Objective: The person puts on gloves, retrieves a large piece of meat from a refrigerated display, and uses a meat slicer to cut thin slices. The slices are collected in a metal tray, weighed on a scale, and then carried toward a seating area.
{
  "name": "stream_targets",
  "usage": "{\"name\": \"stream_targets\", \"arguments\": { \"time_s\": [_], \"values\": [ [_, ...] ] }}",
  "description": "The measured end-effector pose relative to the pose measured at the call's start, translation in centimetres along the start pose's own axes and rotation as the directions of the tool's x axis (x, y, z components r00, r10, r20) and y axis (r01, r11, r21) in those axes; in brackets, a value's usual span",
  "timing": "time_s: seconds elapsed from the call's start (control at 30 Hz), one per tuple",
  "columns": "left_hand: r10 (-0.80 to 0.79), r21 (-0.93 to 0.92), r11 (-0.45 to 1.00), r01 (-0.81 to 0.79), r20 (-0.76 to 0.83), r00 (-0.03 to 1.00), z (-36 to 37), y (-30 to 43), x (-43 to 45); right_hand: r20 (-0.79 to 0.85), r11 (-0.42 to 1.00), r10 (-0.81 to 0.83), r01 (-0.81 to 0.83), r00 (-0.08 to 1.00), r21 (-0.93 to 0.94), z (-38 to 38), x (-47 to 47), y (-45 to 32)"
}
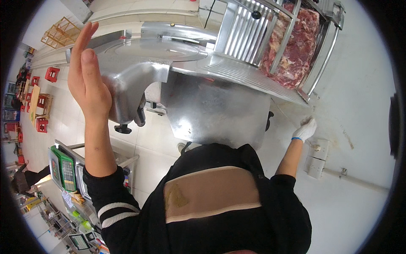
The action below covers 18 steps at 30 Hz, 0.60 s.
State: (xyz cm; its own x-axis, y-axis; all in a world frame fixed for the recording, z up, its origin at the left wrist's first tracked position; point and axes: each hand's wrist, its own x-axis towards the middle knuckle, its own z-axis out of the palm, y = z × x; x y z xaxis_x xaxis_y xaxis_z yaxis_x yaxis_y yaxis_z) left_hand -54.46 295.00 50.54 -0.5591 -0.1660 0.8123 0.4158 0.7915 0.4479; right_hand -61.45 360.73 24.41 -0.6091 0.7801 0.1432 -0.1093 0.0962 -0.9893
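My left hand [90, 71] is bare and raised with its fingers straight, holding nothing I can see. It is at the left end of a metal meat slicer [187, 63], over the rounded housing [127, 79]; whether it touches the metal I cannot tell. A large slab of marbled red meat [293, 47] lies on the slicer's carriage behind metal bars. Off to the right, my right hand [306, 128] wears a white glove with a blue cuff edge. It is by the pale wall, just above a wall socket [318, 150]; its fingers are too small to make out.
A steel receiving plate [219, 108] slopes below the slicer, close to my apron. At the left stand a green weighing scale [66, 171] and a metal table frame [130, 160]. Red stools [52, 74] and a wooden table [34, 101] are farther off. A pipe [358, 179] runs along the wall.
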Motion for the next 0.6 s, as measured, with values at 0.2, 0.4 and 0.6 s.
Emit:
{"name": "stream_targets", "arguments": {
  "time_s": [0.2,0.4,0.6],
  "values": [
    [0.081,-0.017,0.997,-0.081,0.020,0.996,0.2,0.5,-0.7,-0.039,0.966,0.257,-0.258,0.966,-0.017,-1.0,-3.7,4.4],
    [0.074,-0.011,0.997,-0.074,-0.004,0.997,-0.7,-0.4,-0.4,-0.070,0.945,0.325,-0.327,0.943,-0.019,0.8,-6.5,5.4],
    [0.036,-0.100,0.994,-0.041,-0.051,0.998,-0.6,0.4,-0.9,-0.016,0.942,0.334,-0.334,0.942,0.031,-0.2,-7.7,5.1]
  ]
}}
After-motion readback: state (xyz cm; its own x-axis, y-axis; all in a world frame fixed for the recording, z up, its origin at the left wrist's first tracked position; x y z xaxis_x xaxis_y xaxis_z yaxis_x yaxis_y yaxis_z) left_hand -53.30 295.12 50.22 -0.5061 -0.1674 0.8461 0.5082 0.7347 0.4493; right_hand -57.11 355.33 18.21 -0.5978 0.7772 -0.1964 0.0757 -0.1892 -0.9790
